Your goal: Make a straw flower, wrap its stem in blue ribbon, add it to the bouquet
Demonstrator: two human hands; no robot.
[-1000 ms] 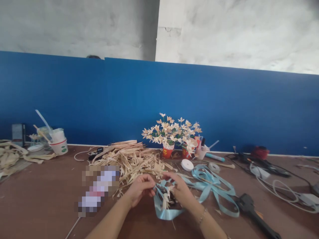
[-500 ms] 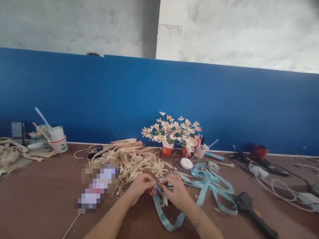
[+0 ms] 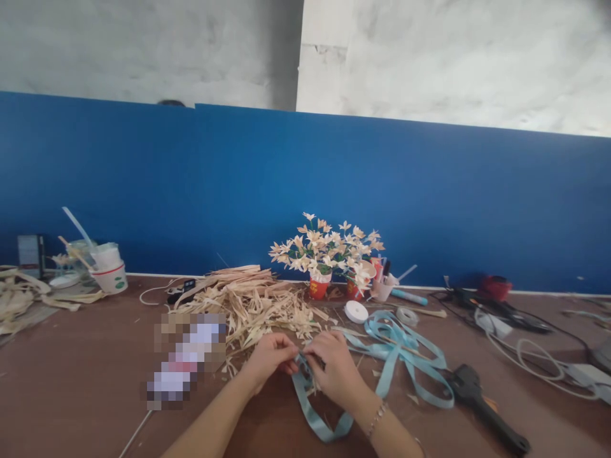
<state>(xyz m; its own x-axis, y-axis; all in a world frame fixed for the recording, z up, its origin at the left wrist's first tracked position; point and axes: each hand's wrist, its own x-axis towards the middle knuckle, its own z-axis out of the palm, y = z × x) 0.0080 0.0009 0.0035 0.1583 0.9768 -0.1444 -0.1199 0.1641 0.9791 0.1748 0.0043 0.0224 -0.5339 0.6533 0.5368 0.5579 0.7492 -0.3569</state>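
We see the left hand pinching a narrow, light-blue, satin-like ribbon between thumb and fingertips; the right hand curls its fingers beside it, though we cannot tell what they grip. The ribbon loops down from between the 2 hands, nearer us than the heap of pale, dry, straw-like strips. We judge that good handling needs it flat — untwisted — under light, even tension.
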